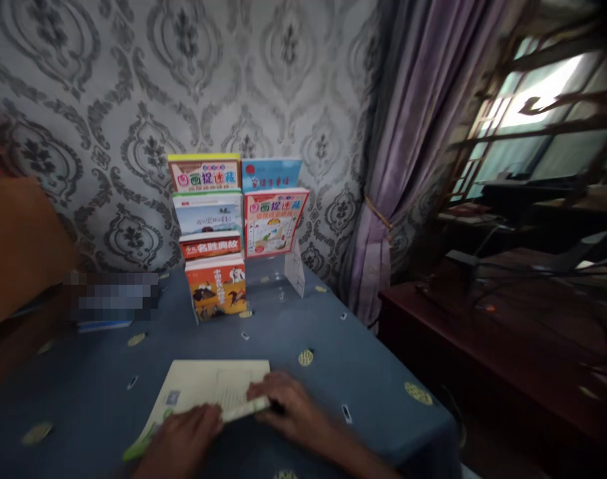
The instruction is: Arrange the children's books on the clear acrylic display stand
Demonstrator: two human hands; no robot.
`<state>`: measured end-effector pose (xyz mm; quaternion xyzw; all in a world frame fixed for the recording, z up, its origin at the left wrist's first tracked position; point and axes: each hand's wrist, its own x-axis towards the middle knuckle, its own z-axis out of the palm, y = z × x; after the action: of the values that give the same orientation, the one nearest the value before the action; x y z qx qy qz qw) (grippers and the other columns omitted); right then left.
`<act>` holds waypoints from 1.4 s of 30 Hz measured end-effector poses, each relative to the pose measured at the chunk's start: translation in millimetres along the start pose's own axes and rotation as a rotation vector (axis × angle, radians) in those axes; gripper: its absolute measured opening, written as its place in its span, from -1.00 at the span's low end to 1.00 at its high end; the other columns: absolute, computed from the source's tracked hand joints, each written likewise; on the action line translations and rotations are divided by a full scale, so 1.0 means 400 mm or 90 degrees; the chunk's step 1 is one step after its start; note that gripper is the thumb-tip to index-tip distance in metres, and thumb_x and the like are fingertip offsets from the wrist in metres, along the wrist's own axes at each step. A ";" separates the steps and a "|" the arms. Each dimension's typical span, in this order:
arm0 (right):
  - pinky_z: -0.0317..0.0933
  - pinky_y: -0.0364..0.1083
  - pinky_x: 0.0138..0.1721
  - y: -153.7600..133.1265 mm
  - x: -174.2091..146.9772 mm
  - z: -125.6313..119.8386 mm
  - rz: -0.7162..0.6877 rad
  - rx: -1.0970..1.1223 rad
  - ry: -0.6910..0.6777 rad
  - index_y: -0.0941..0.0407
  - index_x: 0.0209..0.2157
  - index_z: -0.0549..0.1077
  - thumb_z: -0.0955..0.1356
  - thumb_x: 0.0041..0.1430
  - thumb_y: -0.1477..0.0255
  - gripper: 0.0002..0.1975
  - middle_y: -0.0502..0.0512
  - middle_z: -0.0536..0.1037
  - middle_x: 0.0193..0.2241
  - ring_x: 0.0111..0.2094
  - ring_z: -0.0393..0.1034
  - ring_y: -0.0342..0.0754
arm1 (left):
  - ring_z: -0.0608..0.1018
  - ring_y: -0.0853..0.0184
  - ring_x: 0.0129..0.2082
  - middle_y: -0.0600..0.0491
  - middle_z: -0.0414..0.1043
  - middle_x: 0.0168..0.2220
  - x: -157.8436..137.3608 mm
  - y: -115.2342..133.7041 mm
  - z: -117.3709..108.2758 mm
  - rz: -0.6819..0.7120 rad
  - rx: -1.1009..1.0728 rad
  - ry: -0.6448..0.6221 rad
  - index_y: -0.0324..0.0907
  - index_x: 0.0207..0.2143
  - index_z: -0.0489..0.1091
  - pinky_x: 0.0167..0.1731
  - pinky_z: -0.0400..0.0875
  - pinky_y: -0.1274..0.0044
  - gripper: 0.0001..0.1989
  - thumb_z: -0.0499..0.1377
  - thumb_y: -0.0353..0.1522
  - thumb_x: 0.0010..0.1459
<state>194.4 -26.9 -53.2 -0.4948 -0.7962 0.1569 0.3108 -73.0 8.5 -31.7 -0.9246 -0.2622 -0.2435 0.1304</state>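
A pale-covered book (198, 384) lies at the front of the table, its near edge tipped up a little. My left hand (186, 436) is closed on the near left part of it, where a green patch shows on the cover. At the near right corner, the fingers of my right hand (286, 407) curl round the book's edge and pinch it. Both hands are slightly blurred, and the book's underside is hidden. Beyond the book stands a clear tiered rack (296, 273) with several upright books, among them an orange book (216, 289) low on its left side.
A blue patterned cloth (278, 339) covers the table. At the left are a brown box-like object (24, 246) and a thin blue item (104, 326). A purple curtain (407, 133) hangs to the right, beside a dark red desk (473, 339) with cables.
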 end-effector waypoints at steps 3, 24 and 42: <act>0.23 0.03 0.16 0.000 0.037 -0.034 -0.031 0.133 -0.034 0.06 -0.17 0.62 0.41 0.26 0.18 -0.73 0.08 0.68 -0.16 -0.05 0.53 0.01 | 0.63 0.34 -0.47 0.12 0.58 -0.43 0.032 0.009 -0.031 -0.100 -0.124 -0.010 -0.06 -0.26 0.37 -0.47 0.39 0.58 -0.72 -0.11 -0.40 0.41; 0.33 -0.12 -0.34 -0.042 0.191 -0.076 0.126 0.718 0.064 0.14 -0.35 0.60 0.52 -0.03 0.03 -0.56 0.03 0.61 -0.46 -0.44 0.43 -0.14 | 0.57 0.22 -0.44 0.06 0.52 -0.51 0.191 -0.030 -0.140 -0.781 -0.915 0.293 -0.20 -0.30 0.42 -0.39 0.49 0.44 -0.48 0.36 0.04 -0.11; 0.28 -0.06 -0.24 -0.050 0.209 -0.068 0.282 -0.208 -0.038 0.13 -0.18 0.56 0.29 0.33 0.32 -0.76 0.22 0.66 -0.27 -0.19 0.55 0.10 | 0.48 0.09 0.07 -0.14 0.46 0.00 0.100 -0.139 0.059 -0.347 -0.263 -0.055 -0.16 -0.07 0.33 0.10 0.36 0.19 -0.75 -0.03 -0.30 0.28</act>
<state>171.7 36.2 7.1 -0.6955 -0.6922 0.1051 0.1615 -64.9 80.1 -24.6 -0.8368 -0.4504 -0.2777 -0.1406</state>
